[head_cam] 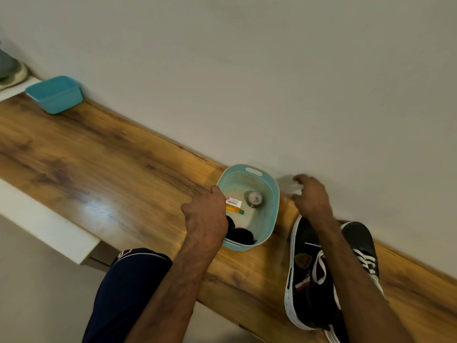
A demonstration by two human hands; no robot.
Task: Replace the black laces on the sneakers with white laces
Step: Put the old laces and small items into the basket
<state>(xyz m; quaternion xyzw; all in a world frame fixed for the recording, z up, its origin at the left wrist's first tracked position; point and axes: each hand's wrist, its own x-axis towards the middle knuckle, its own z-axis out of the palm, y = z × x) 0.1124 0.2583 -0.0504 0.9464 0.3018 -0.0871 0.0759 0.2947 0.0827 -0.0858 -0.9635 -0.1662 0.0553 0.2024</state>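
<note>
Standing next to this guy at the wooden counter [99,164]. Looks like the swap is basically done: both sneakers [304,280] sit at about 4 o'clock from the basket [272,206], toes to the wall, with white laces [319,266] already threaded. The black laces [241,235] are bundled at the basket's 6 o'clock, next to a glue stick [233,203] and a tape roll [253,198], so I'd guess that's the discard spot.

His left hand [205,214] has its fingers curled over the rim at 9 o'clock, probably to steady or slide it. His right hand [310,196] hovers at 3 o'clock by the wall, fingers loosely bent. It's blurry, but I can't see anything in it. A teal tub [55,94] sits way off at 10 o'clock.
</note>
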